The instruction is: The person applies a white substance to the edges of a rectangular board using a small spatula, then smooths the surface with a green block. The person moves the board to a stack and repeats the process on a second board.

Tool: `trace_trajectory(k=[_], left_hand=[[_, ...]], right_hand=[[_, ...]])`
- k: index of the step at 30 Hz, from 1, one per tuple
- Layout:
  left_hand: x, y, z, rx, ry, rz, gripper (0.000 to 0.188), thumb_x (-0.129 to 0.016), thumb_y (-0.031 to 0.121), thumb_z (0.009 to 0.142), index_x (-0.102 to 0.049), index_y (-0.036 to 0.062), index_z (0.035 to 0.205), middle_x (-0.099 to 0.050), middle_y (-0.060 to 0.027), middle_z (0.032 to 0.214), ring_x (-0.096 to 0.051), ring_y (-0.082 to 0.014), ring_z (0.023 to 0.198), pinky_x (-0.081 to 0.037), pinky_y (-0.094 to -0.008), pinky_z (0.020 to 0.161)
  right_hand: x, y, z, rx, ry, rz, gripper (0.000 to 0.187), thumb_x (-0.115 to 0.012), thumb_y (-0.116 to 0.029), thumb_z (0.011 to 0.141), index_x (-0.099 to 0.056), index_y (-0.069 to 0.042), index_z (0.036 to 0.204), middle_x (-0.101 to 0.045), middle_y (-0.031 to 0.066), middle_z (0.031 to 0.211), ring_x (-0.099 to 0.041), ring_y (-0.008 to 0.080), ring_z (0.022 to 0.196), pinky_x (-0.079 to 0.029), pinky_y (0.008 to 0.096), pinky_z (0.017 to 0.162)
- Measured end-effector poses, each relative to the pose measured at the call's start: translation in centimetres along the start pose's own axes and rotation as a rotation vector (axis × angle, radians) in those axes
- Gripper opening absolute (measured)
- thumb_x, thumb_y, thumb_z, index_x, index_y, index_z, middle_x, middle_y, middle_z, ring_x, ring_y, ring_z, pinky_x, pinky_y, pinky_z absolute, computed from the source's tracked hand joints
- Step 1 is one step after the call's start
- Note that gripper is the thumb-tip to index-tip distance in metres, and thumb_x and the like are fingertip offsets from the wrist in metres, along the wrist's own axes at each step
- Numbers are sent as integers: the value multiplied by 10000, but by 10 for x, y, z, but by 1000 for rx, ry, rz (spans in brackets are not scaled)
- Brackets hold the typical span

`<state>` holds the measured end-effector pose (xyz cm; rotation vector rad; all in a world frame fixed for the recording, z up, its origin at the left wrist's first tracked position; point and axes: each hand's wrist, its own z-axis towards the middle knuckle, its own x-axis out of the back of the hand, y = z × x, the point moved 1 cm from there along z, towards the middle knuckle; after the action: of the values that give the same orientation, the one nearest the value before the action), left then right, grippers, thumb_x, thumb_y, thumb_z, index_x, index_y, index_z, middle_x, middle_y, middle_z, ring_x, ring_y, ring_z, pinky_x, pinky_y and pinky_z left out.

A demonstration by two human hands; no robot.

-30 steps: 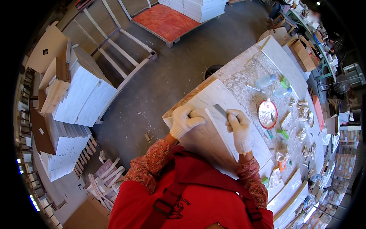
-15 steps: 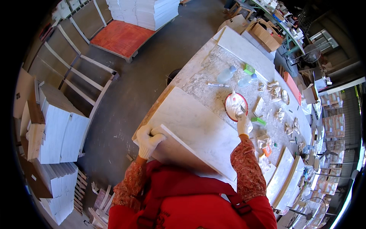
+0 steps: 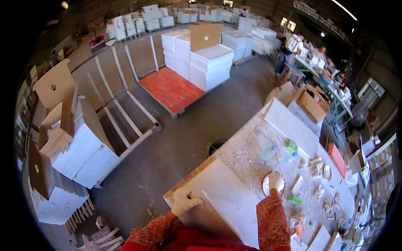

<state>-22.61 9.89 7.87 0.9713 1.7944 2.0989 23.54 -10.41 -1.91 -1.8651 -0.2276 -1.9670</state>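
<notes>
My gloved left hand (image 3: 185, 201) grips the corner of a pale marble tile (image 3: 209, 221), tilted up at the table's near edge. Beneath that tile lies another marble slab (image 3: 230, 188), flat on the worktable. My gloved right hand (image 3: 276, 183) is at a round, red-rimmed bowl (image 3: 265, 182) of white paste. Its fingers are closed around a putty knife, whose blade is plain only in the earlier frame; the hand and blur hide it now.
Plastic bottles (image 3: 268, 153), a green box (image 3: 292, 146), a pale block (image 3: 297, 185) and crumpled gloves (image 3: 317, 192) lie beyond the bowl. Left, across the floor, stand stacked white tiles (image 3: 83, 154) and a red-topped pallet (image 3: 171, 90). People (image 3: 292, 45) work at a far green bench.
The view has tilted up, showing more of the hall, so everything sits lower in the picture. My left hand stays on the tile's corner; my right hand has reached further over the bowl.
</notes>
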Motion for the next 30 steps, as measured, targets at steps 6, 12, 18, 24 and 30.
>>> trace_trajectory(k=[6, 12, 18, 24, 30], left_hand=[[2, 25, 2, -40, -2, -49, 386, -841, 342, 632, -624, 23, 647, -586, -113, 607, -563, -195, 566, -458, -355, 555], [-2, 4, 0, -62, 37, -45, 364, -837, 312, 646, -612, 26, 644, -576, -123, 604, -555, -209, 556, -458, -363, 548], [-2, -2, -3, -168, 118, 21, 415, -843, 357, 629, -567, 47, 630, -554, -141, 596, -542, -251, 539, -454, -379, 534], [2, 10, -3, -122, 56, -29, 439, -823, 404, 659, -563, 53, 617, -559, -128, 600, -557, -250, 551, -442, -372, 545], [-1, -2, -4, -130, 59, -63, 435, -821, 408, 657, -570, 55, 614, -549, -130, 595, -544, -255, 550, -427, -366, 542]], right_hand=[[0, 2, -15, 414, 274, -148, 263, -617, -229, 863, -678, -28, 1020, -691, 200, 941, -664, 350, 851, -526, 451, 791], [102, -103, -106, 239, -104, 956, 347, -640, -197, 891, -617, 34, 1148, -633, 96, 965, -609, 185, 902, -504, 312, 832], [184, -178, -191, 454, -342, 1202, 325, -623, -211, 937, -615, -3, 1186, -602, 99, 1120, -597, 170, 1012, -512, 309, 872], [226, -212, -222, 511, -368, 1065, 288, -639, -171, 936, -643, 1, 1168, -669, 104, 1090, -637, 173, 1000, -534, 310, 848], [224, -216, -233, 477, -453, 1122, 252, -632, -136, 951, -659, 19, 1149, -711, 113, 1023, -670, 154, 933, -561, 284, 804]])
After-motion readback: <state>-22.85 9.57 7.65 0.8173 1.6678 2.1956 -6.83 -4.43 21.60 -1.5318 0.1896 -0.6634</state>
